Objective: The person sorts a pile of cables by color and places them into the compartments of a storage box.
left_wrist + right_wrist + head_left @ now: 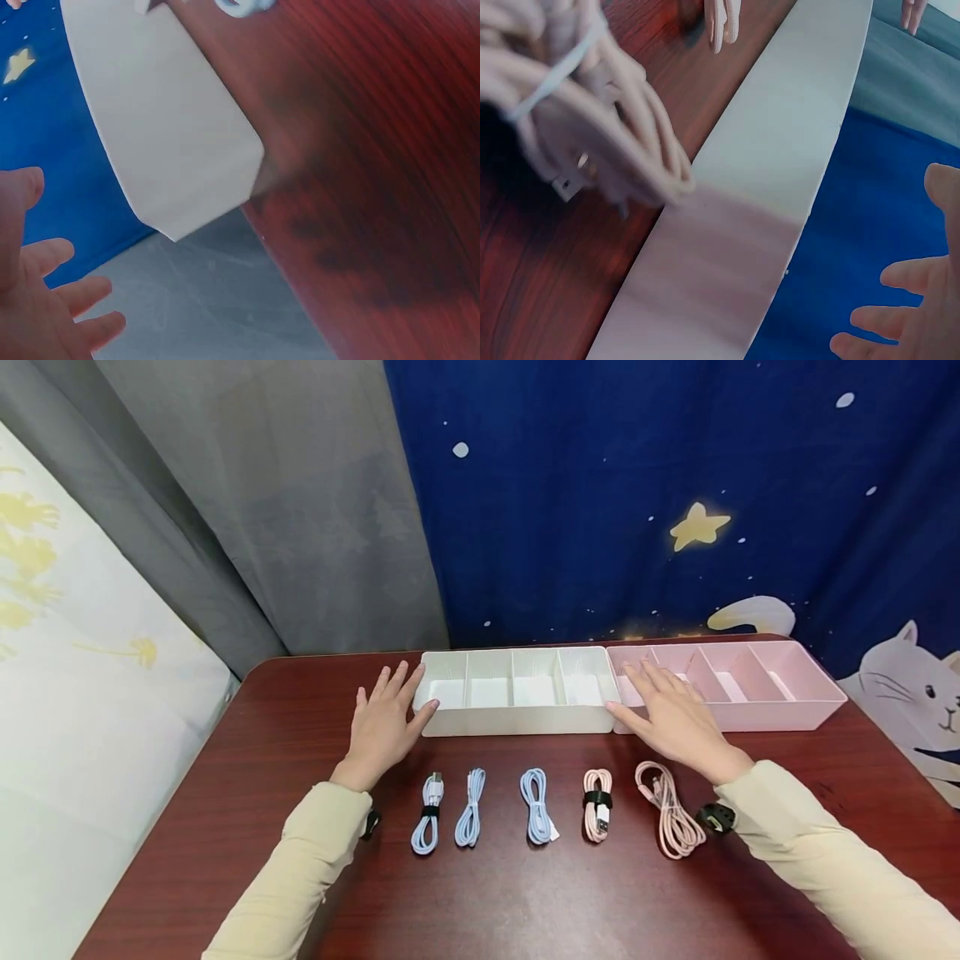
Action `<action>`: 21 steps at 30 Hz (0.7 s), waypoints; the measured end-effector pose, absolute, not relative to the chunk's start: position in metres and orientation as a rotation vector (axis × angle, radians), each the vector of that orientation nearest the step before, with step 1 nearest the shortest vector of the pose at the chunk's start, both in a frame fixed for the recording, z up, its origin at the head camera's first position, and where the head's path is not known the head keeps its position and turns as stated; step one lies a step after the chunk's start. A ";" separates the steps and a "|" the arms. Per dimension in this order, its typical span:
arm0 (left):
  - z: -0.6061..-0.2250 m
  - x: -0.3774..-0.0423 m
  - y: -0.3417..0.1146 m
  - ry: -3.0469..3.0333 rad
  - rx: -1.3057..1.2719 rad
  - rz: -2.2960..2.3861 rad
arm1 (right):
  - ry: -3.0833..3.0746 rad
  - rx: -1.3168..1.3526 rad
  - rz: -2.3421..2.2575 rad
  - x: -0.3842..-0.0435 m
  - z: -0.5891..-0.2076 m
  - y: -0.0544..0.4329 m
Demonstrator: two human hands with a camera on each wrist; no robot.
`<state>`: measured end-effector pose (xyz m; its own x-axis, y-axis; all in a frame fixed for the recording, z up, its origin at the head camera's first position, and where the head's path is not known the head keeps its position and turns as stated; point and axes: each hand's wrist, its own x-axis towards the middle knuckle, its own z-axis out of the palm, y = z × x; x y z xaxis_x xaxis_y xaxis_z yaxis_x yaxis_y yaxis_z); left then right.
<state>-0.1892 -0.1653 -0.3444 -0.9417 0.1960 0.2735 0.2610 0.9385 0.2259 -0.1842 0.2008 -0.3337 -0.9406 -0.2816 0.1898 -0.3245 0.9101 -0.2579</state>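
Observation:
My left hand [381, 722], fingers spread, is at the left end of a white divided storage box [517, 721]. The right hand [678, 722] reaches over the left part of a pink divided box [772, 717], its thumb near the seam where the two boxes meet. Neither hand holds anything; both show extended fingers in the wrist views. Nearer me lie coiled cables: a light blue one [422, 837] with a black strap, two more light blue ones [468, 822] [534, 810], a pink one [592, 783] with a black strap, and a larger pink coil [677, 831] beside the right wrist.
Both boxes stand end to end along the back of a dark red-brown wooden table [495, 910]. Behind it hang a grey curtain [300, 510] and a blue star-patterned curtain [562, 510]. A white cloth with yellow flowers [75, 710] borders the left side.

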 end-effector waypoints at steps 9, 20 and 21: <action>-0.348 -0.185 -0.182 -2.787 -0.318 -0.415 | -2.842 0.417 0.555 -0.172 -0.329 0.230; -0.355 -0.185 -0.190 -2.627 -0.319 -0.551 | -2.756 0.498 0.796 -0.168 -0.326 0.253; -0.355 -0.185 -0.190 -2.623 -0.316 -0.566 | -2.751 0.500 0.824 -0.168 -0.327 0.255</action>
<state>-0.1850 -0.1897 -0.3550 -0.8789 0.1272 0.4598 0.3053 0.8905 0.3373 -0.1680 0.2555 -0.3266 -0.9162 -0.2562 0.3080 -0.3833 0.7842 -0.4880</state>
